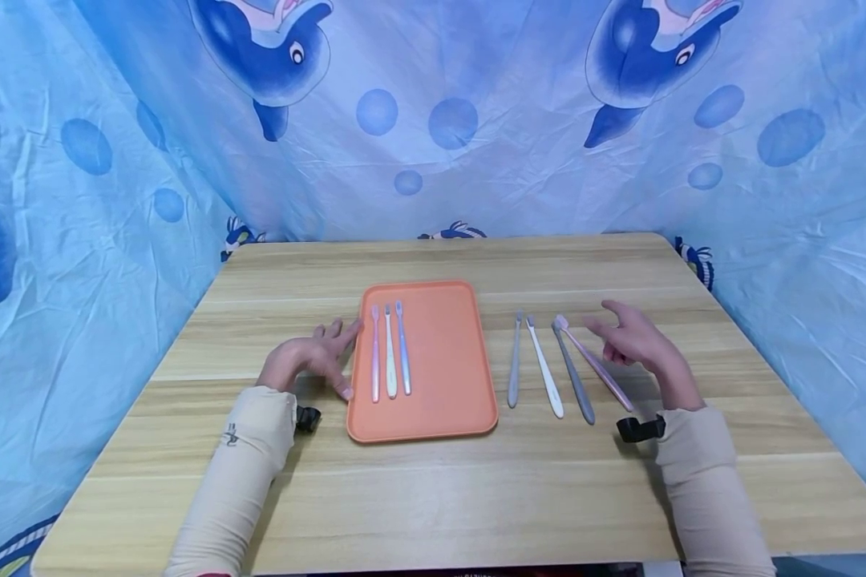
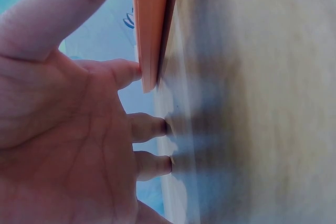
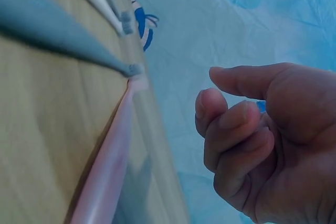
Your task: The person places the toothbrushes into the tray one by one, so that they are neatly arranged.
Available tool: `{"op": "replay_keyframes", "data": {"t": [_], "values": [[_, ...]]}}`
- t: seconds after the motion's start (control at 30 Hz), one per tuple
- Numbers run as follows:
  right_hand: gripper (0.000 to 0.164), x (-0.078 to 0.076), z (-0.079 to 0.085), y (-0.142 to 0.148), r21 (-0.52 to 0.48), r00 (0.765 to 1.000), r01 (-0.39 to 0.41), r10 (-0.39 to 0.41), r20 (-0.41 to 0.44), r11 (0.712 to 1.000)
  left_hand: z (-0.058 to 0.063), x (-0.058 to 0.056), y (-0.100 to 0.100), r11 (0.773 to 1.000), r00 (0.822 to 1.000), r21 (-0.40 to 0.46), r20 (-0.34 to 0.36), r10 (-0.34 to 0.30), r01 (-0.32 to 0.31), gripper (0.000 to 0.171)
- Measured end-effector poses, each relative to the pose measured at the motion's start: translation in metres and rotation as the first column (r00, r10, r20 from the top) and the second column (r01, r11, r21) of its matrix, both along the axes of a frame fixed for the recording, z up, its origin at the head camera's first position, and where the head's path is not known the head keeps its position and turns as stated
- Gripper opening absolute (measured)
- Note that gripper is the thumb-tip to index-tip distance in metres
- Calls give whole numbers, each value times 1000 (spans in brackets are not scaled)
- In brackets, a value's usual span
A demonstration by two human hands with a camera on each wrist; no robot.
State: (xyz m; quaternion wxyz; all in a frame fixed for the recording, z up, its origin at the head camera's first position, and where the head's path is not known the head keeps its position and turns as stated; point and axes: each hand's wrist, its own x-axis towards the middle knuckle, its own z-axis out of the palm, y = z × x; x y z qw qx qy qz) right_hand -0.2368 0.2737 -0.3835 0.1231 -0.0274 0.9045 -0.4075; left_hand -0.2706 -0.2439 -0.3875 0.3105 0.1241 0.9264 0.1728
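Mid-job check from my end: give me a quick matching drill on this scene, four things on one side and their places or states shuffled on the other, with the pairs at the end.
Things
1. Left hand
2. Right hand
3. Blue toothbrush
4. Tray

Places and states
A. Orange, with rounded corners
B. Some fingers curled, holding nothing, near the pink toothbrush on the table
C. Rightmost of the three lying side by side on the tray
D. Fingers spread, touching the tray's left edge

Pairs: 1-D, 2-B, 3-C, 4-A
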Motion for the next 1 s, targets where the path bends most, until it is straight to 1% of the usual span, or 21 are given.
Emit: {"op": "replay_keyframes", "data": {"t": [0.3,0.57,0.73,0.87,1.0], "values": [[77,5,-12,10,38,999,-37,35,39,999,0,0,1,1000,1000,-8,1,2,-2,146],[78,9,-20,19,115,996,-45,36,78,992,-1,-1,0,1000,1000,-1,5,2,-2,147],[78,14,-24,23,170,994,-80,65,90,982,0,0,0,1000,1000,-2,3,4,-4,147],[77,18,-27,25,163,990,-112,97,101,980,0,1,0,1000,1000,0,5,6,-6,147],[79,21,-29,27,147,986,-119,99,133,982,0,1,0,1000,1000,1,4,8,-8,146]]}}
